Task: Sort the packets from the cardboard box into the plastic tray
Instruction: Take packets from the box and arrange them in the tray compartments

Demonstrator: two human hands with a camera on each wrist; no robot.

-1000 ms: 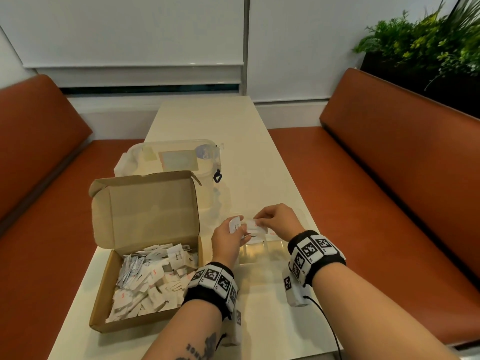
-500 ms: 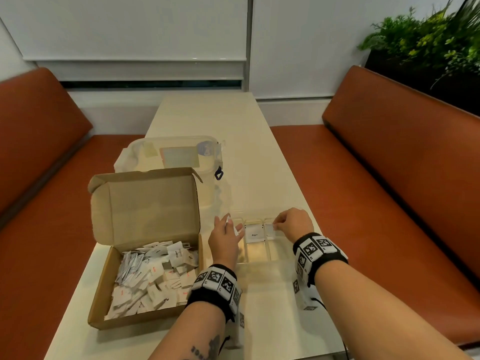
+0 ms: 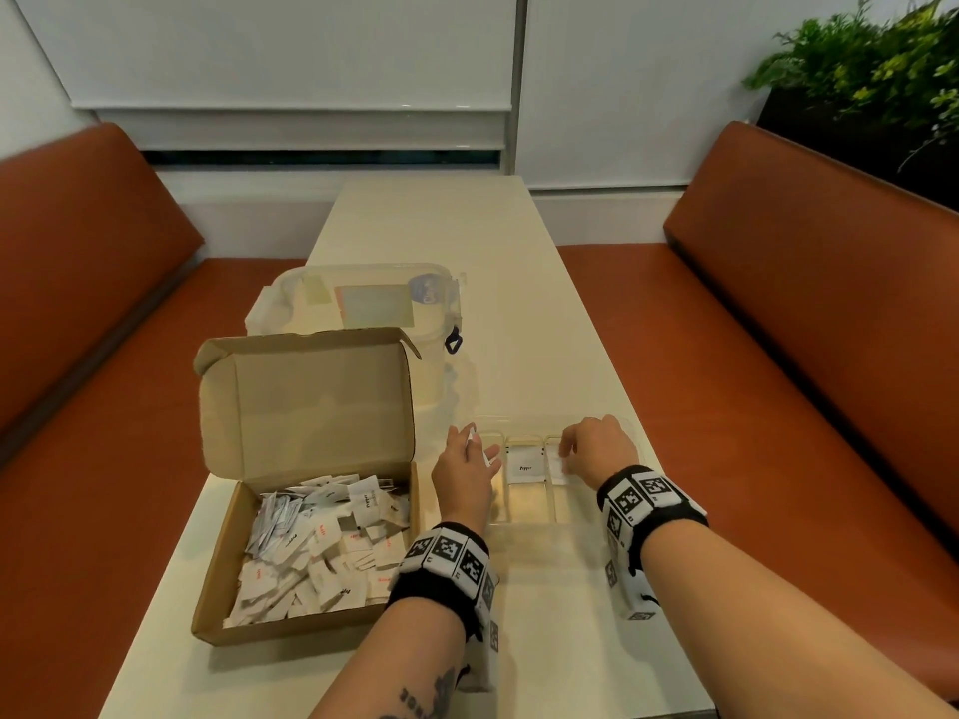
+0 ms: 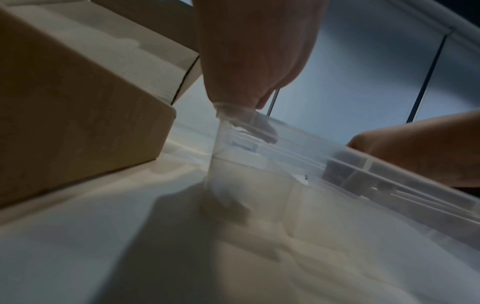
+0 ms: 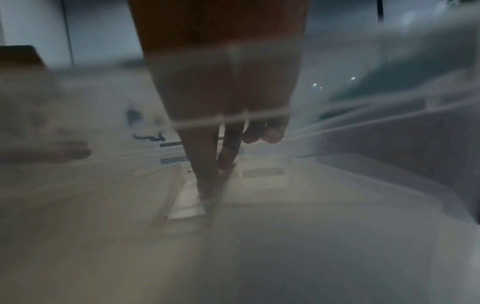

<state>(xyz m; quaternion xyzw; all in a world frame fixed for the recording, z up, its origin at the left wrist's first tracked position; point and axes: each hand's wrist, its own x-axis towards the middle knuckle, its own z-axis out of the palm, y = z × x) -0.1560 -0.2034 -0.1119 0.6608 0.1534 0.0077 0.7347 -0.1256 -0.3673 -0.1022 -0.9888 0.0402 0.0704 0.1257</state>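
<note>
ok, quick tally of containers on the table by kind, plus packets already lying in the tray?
cardboard box: 1
plastic tray: 1
clear lidded container: 1
packets lying in the tray: 2 (Pepper packet, second packet under the right hand)
Total: 5
Not counted: held packet in the left hand; the box pile is too jumbled to count.

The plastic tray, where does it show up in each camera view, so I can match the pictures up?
Head: the plastic tray lies right of centre on the table, between the left hand and right hand.
Left wrist: its clear wall runs from centre to the right edge.
Right wrist: blurred, its clear rim crosses the middle.
Shared landmark: the cardboard box, left of the tray in the head view, fills the left wrist view's left side.
</note>
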